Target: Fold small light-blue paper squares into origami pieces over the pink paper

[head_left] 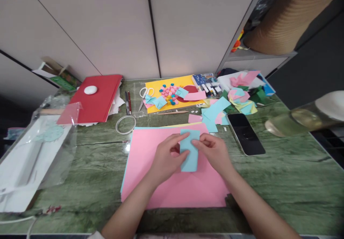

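A light blue paper rectangle (190, 160) is upright in the head view, over a stack of large sheets with a pink sheet (161, 196) on top. On its left side, my left hand (168, 156) holds it, with the index finger and thumb lying over its face. My right hand (215, 151) pinches its right edge, thumb and index finger together near the upper part. The fingers partly cover the blue paper. Blue and yellow edges of other sheets peek out from beneath the pink one.
Behind the stack lie tape (126, 124), white scissors (145, 94), a yellow sheet (154, 86) with small coloured pieces, and blue paper scraps (211, 115). A phone (245, 134) and a glass container (295, 119) stand right; a red folder (94, 106) lies left.
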A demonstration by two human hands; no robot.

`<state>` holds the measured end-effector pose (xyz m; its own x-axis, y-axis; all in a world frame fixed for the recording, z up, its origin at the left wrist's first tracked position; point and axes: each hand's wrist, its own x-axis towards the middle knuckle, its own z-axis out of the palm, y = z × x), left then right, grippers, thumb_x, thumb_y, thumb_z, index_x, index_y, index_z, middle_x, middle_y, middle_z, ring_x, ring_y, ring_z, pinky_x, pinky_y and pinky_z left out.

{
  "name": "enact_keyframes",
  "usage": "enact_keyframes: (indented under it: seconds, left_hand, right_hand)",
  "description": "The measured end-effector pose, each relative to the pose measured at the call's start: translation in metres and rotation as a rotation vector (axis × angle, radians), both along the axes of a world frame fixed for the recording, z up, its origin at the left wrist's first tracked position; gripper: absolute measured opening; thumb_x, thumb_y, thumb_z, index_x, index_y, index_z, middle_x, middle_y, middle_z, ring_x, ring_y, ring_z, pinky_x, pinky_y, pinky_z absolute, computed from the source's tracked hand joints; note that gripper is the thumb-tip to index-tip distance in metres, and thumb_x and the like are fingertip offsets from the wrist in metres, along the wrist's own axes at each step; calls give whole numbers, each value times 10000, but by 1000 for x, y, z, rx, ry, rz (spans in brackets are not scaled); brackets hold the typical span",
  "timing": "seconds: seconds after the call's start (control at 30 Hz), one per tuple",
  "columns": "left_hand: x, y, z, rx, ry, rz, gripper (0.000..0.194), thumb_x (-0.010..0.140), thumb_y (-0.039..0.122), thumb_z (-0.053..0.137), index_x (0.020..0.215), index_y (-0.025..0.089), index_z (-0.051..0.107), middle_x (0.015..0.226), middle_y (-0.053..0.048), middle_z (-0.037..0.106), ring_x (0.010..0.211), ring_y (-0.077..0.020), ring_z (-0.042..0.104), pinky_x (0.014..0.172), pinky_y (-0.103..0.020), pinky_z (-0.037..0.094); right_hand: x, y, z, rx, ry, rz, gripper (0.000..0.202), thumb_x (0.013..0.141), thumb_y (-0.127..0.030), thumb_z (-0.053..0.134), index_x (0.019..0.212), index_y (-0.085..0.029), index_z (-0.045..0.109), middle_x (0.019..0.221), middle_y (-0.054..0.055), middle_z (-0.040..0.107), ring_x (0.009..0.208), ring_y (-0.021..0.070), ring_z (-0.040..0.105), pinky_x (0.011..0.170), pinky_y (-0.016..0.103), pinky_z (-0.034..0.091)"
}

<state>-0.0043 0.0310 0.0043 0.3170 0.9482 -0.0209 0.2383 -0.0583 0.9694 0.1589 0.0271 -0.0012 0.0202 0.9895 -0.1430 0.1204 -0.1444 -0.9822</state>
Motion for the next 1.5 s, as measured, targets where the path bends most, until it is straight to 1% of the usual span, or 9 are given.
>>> enact_keyframes:
  seconds: [0.17,0.37,0.67,0.87,1.0,1.13,1.33,1.4,1.5]
  left_hand:
    - [-1,1,-1,-33,-33,29,469,713,123,600,1154,277,549,990,-27,542,641,-77,466,554,-196,437]
    - [-2,2,-2,-30,-41,31,457,719,140,610,1152,273,553,980,-31,536,635,-76,457,555,-198,435]
    - [-1,2,0,-41,-44,34,441,727,154,610,1148,272,557,966,-30,534,622,-71,452,548,-194,425]
    - [-1,2,1,-43,-38,41,452,724,136,607,1143,297,556,968,-12,538,609,-59,451,545,-182,416]
    - [0,1,0,-40,-42,40,444,731,142,597,1144,299,556,990,-18,542,611,-63,454,550,-189,426]
    - [0,0,0,-36,-36,46,449,728,137,595,1144,302,555,1010,-18,544,613,-62,463,554,-188,434]
    - [-2,1,0,-21,-39,99,460,730,139,590,1161,290,543,1046,-30,537,600,-56,469,556,-193,440]
    - [-2,1,-1,-13,-45,108,458,734,145,588,1165,292,539,1055,-32,534,604,-57,469,561,-195,441]
    - [-2,0,0,-10,-49,114,448,738,154,586,1163,290,541,1055,-37,535,612,-62,474,568,-201,446]
  right_hand:
    - [2,0,0,-35,98,85,299,711,-355,621,572,-178,425,516,-65,308,495,72,276,467,214,227]
    - [1,0,-4,-44,90,52,316,690,-364,644,559,-174,428,510,-65,331,494,70,293,468,214,233]
    - [1,-1,-4,-31,51,31,312,689,-371,637,554,-173,437,506,-62,346,482,66,308,458,210,254]
    - [-2,0,-2,-35,57,15,312,682,-336,645,538,-171,423,492,-66,327,477,60,277,449,209,230]
    - [-4,-2,-1,-25,18,-30,323,669,-332,654,520,-170,418,482,-72,311,459,57,266,438,209,216]
    - [-5,-2,1,-12,-3,-56,320,672,-346,649,525,-172,425,488,-68,336,457,60,296,437,206,246]
    - [-1,-1,5,-10,66,65,237,707,-353,618,604,-173,502,531,-49,465,498,82,424,493,210,344]
    - [-1,-1,5,-16,65,63,230,701,-348,631,604,-172,520,541,-40,499,510,90,454,509,216,363]
    - [-2,-2,4,-28,43,28,241,695,-359,640,593,-170,532,537,-29,511,508,99,464,502,223,369]
